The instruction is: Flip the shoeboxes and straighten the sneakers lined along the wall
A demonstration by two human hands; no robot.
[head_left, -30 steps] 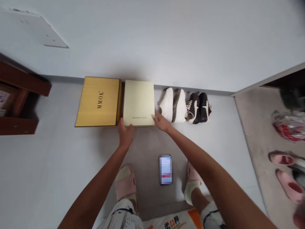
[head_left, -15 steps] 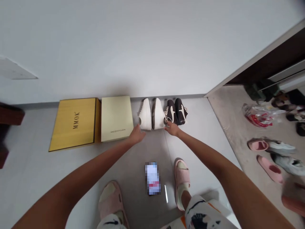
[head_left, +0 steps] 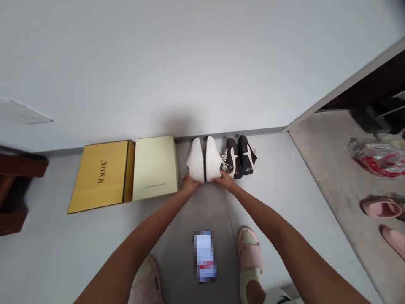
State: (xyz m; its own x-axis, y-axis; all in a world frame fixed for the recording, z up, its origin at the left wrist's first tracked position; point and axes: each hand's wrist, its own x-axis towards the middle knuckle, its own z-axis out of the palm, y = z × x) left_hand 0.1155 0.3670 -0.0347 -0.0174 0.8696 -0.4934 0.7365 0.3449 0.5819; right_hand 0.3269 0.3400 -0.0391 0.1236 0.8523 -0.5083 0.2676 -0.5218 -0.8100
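Observation:
Two white shoes stand side by side on the floor against the wall, toes toward the wall. My left hand is closed on the heel end of the left white shoe. My right hand grips the heel end of the right white shoe, its fingers partly hidden behind the heel. Just right of that hand is a pair of dark brown shoes with cream laces and stripes. A pale green box lies left of the white shoes, beside a yellow box.
A phone with a blurred screen lies on the floor between my feet in pink slippers. Dark red wooden furniture is at the left. At the right are a plastic bag and more pink slippers.
Both hands have closed on the heels of the white shoes. The shoes now stand more upright and closer together, and the view has shifted slightly.

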